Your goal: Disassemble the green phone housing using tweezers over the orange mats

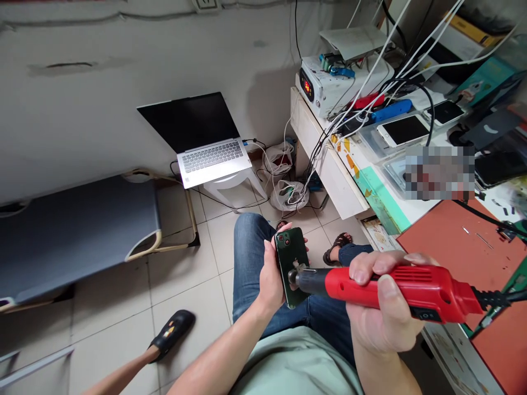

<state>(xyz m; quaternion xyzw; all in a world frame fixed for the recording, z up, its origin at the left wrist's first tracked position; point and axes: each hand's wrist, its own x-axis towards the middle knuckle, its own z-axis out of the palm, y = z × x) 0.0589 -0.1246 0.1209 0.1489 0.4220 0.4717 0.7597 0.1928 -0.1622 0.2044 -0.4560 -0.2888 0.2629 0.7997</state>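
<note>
My left hand (pixel 272 274) is wrapped round a dark green smartphone (pixel 293 249), its back with the camera lenses facing up, above my lap. In my right hand (pixel 382 307) I grip a red and black rotary tool (pixel 401 285), its body lying across my palm and its cord leaving at the right. The round metal tip of the tool is at the lower middle of the phone's back, over a lighter worn patch. Whether the tip touches the glass I cannot tell.
A laptop (pixel 214 159) sits on a white stool (pixel 236 186) ahead. To the right, the workbench (pixel 387 200) carries a white device with a red display (pixel 325 88), a white phone (pixel 402 130) and an orange mat (pixel 461 241). A grey folding cot (pixel 82 230) and another person's foot (pixel 171 334) are at left.
</note>
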